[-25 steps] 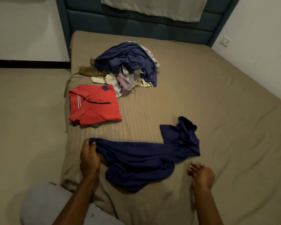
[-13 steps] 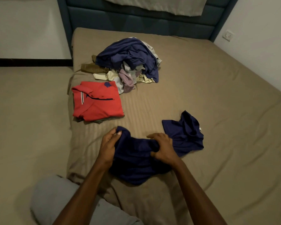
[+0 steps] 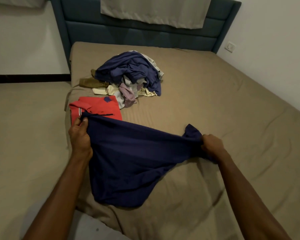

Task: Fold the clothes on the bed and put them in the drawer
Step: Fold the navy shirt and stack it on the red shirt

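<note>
Item: dark navy soft-knit garment (image 3: pixel 133 158), near edge of the tan-sheeted bed (image 3: pixel 215 104). Held stretched between both hands, upper edge taut, lower part sagging onto the sheet in a loose rounded drape.

Left hand (image 3: pixel 80 135): fingers and thumb curled round one bunched corner, at the left, in front of the folded red polo shirt with striped collar (image 3: pixel 95 110).

Right hand (image 3: pixel 212 144): fingers closed over the opposite bunched end, at the right; a small tuft of cloth sticks up just beyond the knuckles.

Also present: unsorted heap of mixed clothes, blue, cream and mauve (image 3: pixel 132 77), farther up the bed, touching the red polo's far corner. No drawer in view.

Handling note, as judgement: the step is spreading the garment flat before folding. Likely best done by keeping the top edge tight, lowering it evenly, and clearing the red polo so the finished fold is not disturbed. The bunched ends probably need opening out first.
</note>
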The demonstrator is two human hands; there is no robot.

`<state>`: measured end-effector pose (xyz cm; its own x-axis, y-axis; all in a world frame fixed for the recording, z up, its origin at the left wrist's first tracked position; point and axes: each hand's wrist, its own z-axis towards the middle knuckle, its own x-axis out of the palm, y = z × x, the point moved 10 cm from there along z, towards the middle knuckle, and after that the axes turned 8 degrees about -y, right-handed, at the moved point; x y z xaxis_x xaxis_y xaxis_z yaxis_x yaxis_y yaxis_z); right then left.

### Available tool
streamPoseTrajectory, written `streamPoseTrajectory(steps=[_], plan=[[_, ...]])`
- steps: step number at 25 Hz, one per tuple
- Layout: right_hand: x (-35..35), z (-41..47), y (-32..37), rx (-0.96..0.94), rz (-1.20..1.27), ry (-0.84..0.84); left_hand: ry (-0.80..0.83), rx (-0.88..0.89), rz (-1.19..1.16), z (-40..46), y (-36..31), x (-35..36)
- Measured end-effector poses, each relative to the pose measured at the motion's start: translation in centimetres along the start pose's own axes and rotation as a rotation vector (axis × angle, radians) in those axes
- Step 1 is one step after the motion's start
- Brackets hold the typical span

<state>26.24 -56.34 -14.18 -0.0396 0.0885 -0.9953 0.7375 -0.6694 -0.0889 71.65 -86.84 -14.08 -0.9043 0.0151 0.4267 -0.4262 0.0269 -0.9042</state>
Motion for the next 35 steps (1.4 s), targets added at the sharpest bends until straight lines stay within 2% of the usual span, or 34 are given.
streamPoseTrajectory(steps=[2,5,7,10,11,13,15,17,20,22,25,27,28,30,33,35], plan=[[-4.1,1.2,-3.9,0.154,0.201,-0.247,-0.020,0.039,0.034,1.0,-0.5,0.9],[-9.6,2.4,-8.1,0.381,0.713,-0.511,0.017,0.103,0.089,2.3,-2.8,5.3],[-13.0,2.6,-10.5,0.459,1.080,-0.720,0.051,0.179,0.084,2.9,-5.9,9.4],[-16.5,0.9,-13.0,0.481,1.502,-1.027,0.124,0.235,-0.032,2.6,-9.8,13.5],[-16.5,-0.2,-13.4,0.470,1.602,-1.084,0.150,0.236,-0.060,2.0,-10.5,13.9],[-14.4,-3.6,-13.8,0.451,1.569,-1.166,0.230,0.199,-0.025,-0.2,-9.8,13.5],[-8.9,-7.5,-14.1,0.474,1.450,-1.132,0.329,0.050,0.092,-3.8,-6.0,11.2],[-0.3,-11.7,-15.1,0.642,1.167,-0.944,0.506,-0.184,0.285,-8.1,0.0,7.8],[9.3,-17.8,-15.9,0.787,0.537,-0.581,1.003,-0.550,0.706,-16.5,8.0,3.6],[11.2,-19.4,-16.7,0.882,0.371,-0.490,1.221,-0.654,0.867,-19.6,11.1,2.0],[9.8,-19.9,-17.6,1.130,0.486,-0.590,1.323,-0.700,0.962,-20.5,12.5,2.9],[9.7,-20.6,-17.7,1.321,0.665,-0.615,1.327,-0.690,1.057,-20.4,12.6,4.0],[9.8,-20.5,-17.6,1.337,0.733,-0.624,1.301,-0.676,1.078,-20.2,12.6,4.8],[9.4,-19.2,-16.6,1.191,0.848,-0.653,1.220,-0.594,1.055,-19.6,12.8,7.0],[7.2,-16.3,-13.8,0.790,0.999,-0.755,1.079,-0.437,0.882,-19.4,12.6,12.1],[5.3,-14.1,-9.7,0.464,1.108,-0.727,0.979,-0.329,0.758,-19.1,12.4,15.8]])
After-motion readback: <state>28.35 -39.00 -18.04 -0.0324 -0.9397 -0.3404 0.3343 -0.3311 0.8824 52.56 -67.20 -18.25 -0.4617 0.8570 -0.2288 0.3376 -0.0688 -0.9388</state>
